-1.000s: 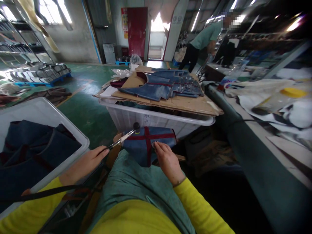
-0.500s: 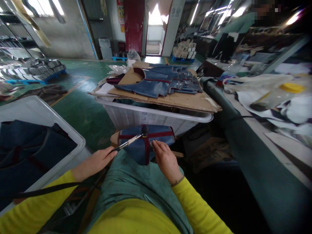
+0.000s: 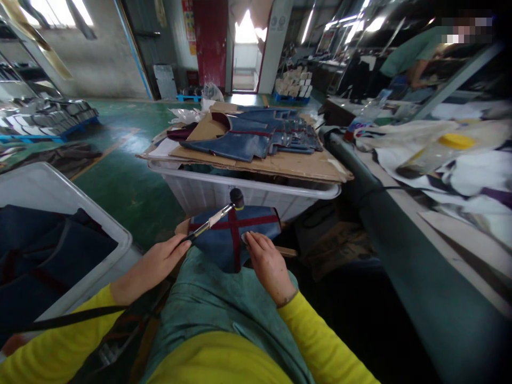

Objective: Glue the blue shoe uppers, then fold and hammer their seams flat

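A blue piece with dark red crossing bands (image 3: 212,242) lies over a support in front of my lap. My left hand (image 3: 170,256) is closed round the dark handle of a hammer (image 3: 215,218), whose black head is raised just above the far edge of the piece. My right hand (image 3: 269,262) rests on the right part of the piece, fingers pressed together on a small pale object (image 3: 244,238) beside the red band. What that object is cannot be made out.
Ahead, a white bin (image 3: 248,189) bears cardboard with stacked blue pieces (image 3: 250,136). Another white bin (image 3: 126,242) with blue pieces stands at left. A cluttered table (image 3: 404,229) runs along the right. A person (image 3: 412,53) bends over in the right background.
The hammer head has risen off the blue piece, with my left hand still on the handle. My right hand stays on the piece. The whole view has shifted slightly, and the person at back right bends lower.
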